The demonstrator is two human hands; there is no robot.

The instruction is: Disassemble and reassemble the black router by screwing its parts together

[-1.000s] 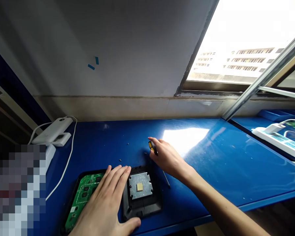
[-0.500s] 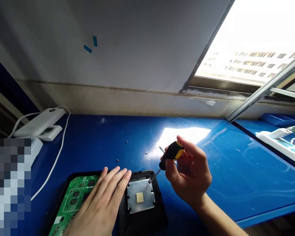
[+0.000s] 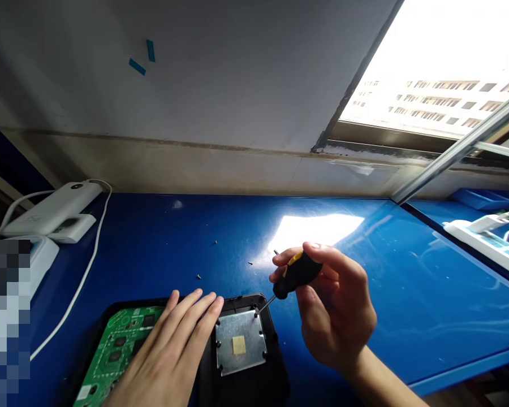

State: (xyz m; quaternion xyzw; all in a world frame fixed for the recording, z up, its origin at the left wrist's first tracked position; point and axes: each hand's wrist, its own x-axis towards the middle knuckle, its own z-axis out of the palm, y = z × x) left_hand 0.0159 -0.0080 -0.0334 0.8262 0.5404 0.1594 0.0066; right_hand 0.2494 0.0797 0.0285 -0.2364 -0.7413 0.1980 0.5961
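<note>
My right hand (image 3: 339,305) grips a short black and yellow screwdriver (image 3: 299,274). Its tip meets the upper right corner of a square metal plate (image 3: 248,328), where a small dark screw or post shows. A pale yellow pad (image 3: 238,345) is stuck on the plate, which sits inside a black plastic casing (image 3: 275,367). My left hand (image 3: 169,345) lies flat with fingers stretched out across the casing, between the plate and a green circuit board (image 3: 119,333). It covers part of the board.
Several small screws, such as one screw (image 3: 199,277), lie on the blue tabletop (image 3: 152,249) beyond the casing. White power strips and a cable (image 3: 87,265) are at the left. Another power strip (image 3: 487,249) and a blue tray (image 3: 487,199) stand at the right.
My right hand has turned the screwdriver handle, and its fingers have shifted round the grip. The tip stays at the plate's corner. My left hand keeps its place on the casing; the view has moved slightly.
</note>
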